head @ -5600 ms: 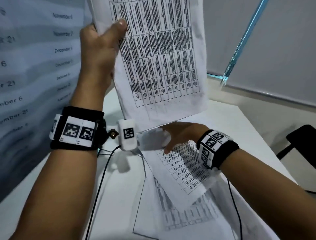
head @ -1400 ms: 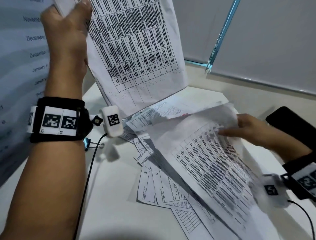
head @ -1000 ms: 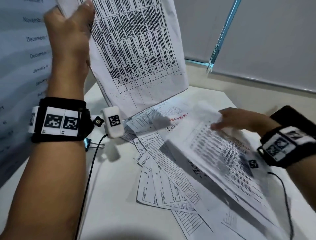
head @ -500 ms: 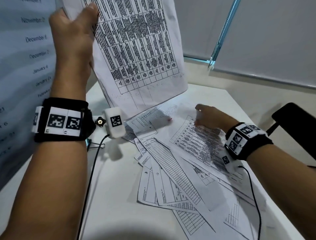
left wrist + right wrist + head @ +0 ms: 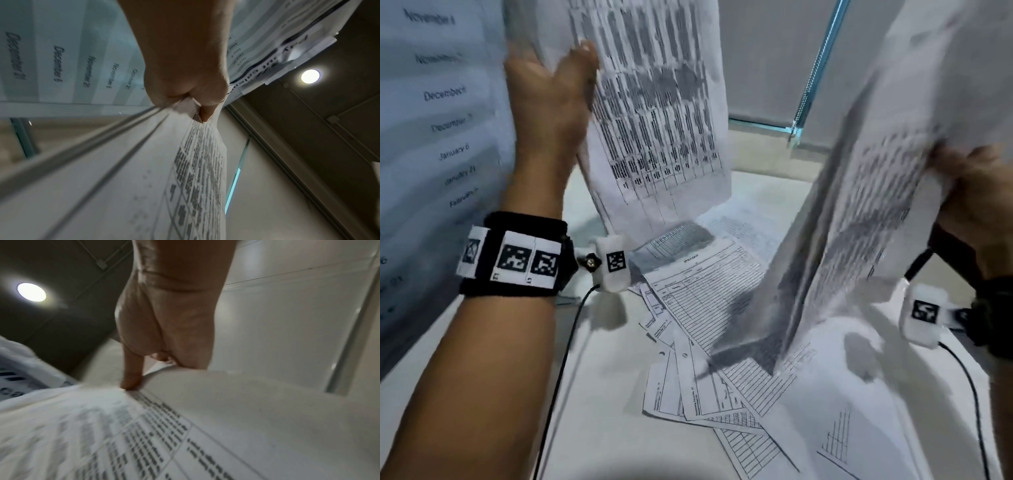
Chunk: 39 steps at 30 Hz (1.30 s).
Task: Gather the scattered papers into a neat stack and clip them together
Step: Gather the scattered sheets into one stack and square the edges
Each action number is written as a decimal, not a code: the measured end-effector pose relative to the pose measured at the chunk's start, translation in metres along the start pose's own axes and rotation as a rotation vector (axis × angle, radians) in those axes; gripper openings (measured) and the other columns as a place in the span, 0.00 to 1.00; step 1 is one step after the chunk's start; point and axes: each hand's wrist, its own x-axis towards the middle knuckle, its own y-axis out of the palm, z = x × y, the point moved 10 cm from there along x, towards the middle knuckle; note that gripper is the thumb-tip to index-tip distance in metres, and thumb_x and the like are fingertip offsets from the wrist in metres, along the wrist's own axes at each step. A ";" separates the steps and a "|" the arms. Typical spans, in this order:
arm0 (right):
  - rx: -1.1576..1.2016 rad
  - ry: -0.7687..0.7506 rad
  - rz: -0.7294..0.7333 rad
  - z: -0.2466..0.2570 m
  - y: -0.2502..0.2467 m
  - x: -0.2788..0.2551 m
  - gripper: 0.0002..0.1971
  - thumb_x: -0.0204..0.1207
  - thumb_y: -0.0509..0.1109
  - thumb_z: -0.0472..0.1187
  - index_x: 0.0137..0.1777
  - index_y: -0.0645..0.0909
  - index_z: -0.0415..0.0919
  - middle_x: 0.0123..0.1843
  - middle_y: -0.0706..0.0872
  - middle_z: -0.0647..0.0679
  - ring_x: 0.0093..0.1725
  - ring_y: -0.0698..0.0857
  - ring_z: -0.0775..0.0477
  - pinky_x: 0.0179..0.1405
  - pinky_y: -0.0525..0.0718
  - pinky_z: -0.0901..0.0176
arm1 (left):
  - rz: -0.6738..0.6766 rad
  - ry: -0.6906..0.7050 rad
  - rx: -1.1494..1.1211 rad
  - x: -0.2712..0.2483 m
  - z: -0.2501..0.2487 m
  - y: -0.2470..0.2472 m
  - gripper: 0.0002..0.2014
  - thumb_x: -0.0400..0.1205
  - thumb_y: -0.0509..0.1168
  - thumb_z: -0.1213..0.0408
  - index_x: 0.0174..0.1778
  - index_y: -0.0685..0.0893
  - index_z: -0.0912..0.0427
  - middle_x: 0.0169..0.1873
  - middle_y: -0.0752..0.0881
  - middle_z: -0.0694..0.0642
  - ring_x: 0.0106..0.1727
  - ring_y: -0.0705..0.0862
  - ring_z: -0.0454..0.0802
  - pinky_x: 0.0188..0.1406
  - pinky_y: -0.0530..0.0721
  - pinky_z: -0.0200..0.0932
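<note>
Between your left fingers [image 5: 206,112] and thumb, the top corner of the white printed-table sheets [image 5: 654,113] is pinched tight; that held stack hangs upright above the far side of the white worktop [image 5: 599,377]. Your left hand [image 5: 551,99] is the anchor, so keep it still. To the right of that held stack, your right hand [image 5: 976,202] has its fingers [image 5: 131,374] clamped on the edge of a second, blurred bunch of printed white sheets [image 5: 859,205], lifted clear with its lower corner just above the loose forms [image 5: 709,325] that lie fanned on the worktop below the held stack. Bring the right bunch across flat against the face of the held stack, edges roughly matched, then let your left thumb open briefly and re-pinch over both. Avoid dragging the hanging corner through the loose forms, which would likely scatter them further. The clip is not visible now; much gathering remains first.
</note>
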 end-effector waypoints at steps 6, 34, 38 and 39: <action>-0.051 -0.113 0.060 0.017 0.076 -0.005 0.18 0.65 0.83 0.47 0.54 0.89 0.41 0.49 0.95 0.49 0.49 0.93 0.50 0.55 0.88 0.56 | 0.415 -0.141 0.183 -0.050 0.020 0.084 0.09 0.78 0.78 0.59 0.39 0.90 0.62 0.32 0.85 0.56 0.34 0.81 0.48 0.36 0.79 0.43; -0.106 -0.326 -0.323 0.021 0.120 -0.030 0.11 0.79 0.72 0.41 0.59 0.78 0.45 0.47 0.86 0.51 0.41 0.85 0.60 0.42 0.85 0.56 | 0.291 -0.060 0.316 -0.089 0.025 0.115 0.14 0.87 0.69 0.61 0.61 0.84 0.70 0.32 0.87 0.49 0.38 0.87 0.31 0.48 0.87 0.40; -0.370 -0.673 -0.280 0.056 0.166 -0.076 0.14 0.74 0.72 0.37 0.59 0.78 0.42 0.57 0.80 0.44 0.49 0.81 0.52 0.43 0.79 0.69 | 0.227 0.269 0.419 -0.125 -0.031 0.129 0.13 0.88 0.66 0.58 0.59 0.79 0.65 0.42 0.88 0.52 0.39 0.85 0.42 0.40 0.82 0.38; -0.349 -0.695 -0.283 0.059 0.162 -0.075 0.14 0.75 0.73 0.37 0.60 0.78 0.41 0.57 0.80 0.44 0.49 0.81 0.52 0.43 0.79 0.70 | 0.226 0.305 0.426 -0.124 -0.038 0.128 0.15 0.87 0.68 0.56 0.59 0.79 0.65 0.44 0.89 0.52 0.41 0.86 0.44 0.40 0.82 0.36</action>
